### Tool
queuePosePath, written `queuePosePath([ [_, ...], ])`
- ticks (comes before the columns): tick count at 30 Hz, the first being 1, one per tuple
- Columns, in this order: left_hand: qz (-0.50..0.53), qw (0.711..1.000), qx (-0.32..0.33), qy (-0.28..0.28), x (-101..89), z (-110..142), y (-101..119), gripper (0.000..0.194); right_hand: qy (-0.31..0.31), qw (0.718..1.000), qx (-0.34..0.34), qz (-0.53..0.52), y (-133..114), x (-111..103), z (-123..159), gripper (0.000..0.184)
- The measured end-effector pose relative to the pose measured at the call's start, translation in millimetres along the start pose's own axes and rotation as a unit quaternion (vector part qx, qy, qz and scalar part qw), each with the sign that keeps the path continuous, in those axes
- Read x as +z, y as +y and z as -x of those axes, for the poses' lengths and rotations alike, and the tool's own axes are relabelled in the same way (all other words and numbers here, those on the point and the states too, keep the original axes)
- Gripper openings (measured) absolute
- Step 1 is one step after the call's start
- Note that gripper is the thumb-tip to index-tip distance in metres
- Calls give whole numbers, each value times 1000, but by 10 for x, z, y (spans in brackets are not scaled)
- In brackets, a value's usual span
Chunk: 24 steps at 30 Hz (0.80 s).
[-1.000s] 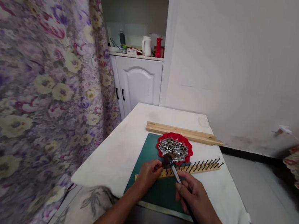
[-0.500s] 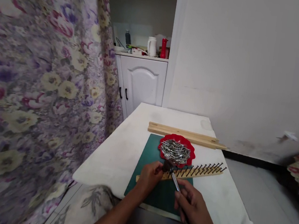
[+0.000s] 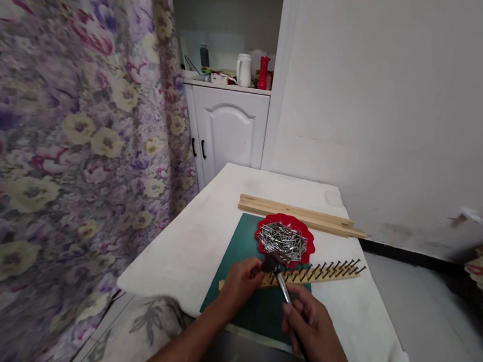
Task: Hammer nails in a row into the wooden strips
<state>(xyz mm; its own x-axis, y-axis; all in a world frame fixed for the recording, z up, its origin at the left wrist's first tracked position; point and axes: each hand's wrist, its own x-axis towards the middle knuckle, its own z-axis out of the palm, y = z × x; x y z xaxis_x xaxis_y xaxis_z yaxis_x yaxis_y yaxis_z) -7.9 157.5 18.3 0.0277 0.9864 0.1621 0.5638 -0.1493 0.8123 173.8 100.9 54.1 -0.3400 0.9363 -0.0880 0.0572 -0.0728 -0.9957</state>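
Observation:
My right hand [image 3: 314, 326] is wrapped around a hammer [image 3: 283, 287], its silver shaft slanting up to a dark head over the wooden strip [image 3: 322, 278]. Several dark nails stand in rows along the right part of that strip, some tilted. At the strip's left part, my left hand [image 3: 241, 286] is closed in a pinch beside the hammer head; whatever the fingertips hold is hidden. Just beyond the hammer head sits a red scalloped dish [image 3: 310, 245] heaped with silver nails [image 3: 282, 240].
A green mat [image 3: 233, 244] lies under the dish and part of the strip, on a white-covered table [image 3: 179, 255]. More wooden strips [image 3: 299, 213] lie behind the dish. A floral curtain [image 3: 76, 125] hangs at left; a white cabinet [image 3: 234, 127] and a wall stand behind.
The view has shifted very slightly. Both hands keep nearly the same positions, and the hammer head stays low over the strip beside my left fingers.

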Motion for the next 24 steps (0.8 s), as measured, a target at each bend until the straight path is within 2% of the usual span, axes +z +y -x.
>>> queuePosePath([
  [12, -18, 1000, 18, -3, -11, 0, 3, 12, -10, 1000, 1, 1, 1, 10, -8, 34],
  [16, -10, 1000, 22, -15, -53, 29, -1, 10, 24, 999, -15, -14, -50, -60, -18, 35],
  [19, -1, 999, 43, -29, -153, 22, -13, 13, 61, 997, -39, -29, -92, -188, -37, 36],
  [21, -10, 998, 54, -15, -231, -47, -4, 15, 90, 994, -54, -34, -104, -286, -56, 37],
  [24, -56, 996, 72, 7, -286, -280, 72, 17, 115, 990, -66, -46, -105, -390, -86, 38],
])
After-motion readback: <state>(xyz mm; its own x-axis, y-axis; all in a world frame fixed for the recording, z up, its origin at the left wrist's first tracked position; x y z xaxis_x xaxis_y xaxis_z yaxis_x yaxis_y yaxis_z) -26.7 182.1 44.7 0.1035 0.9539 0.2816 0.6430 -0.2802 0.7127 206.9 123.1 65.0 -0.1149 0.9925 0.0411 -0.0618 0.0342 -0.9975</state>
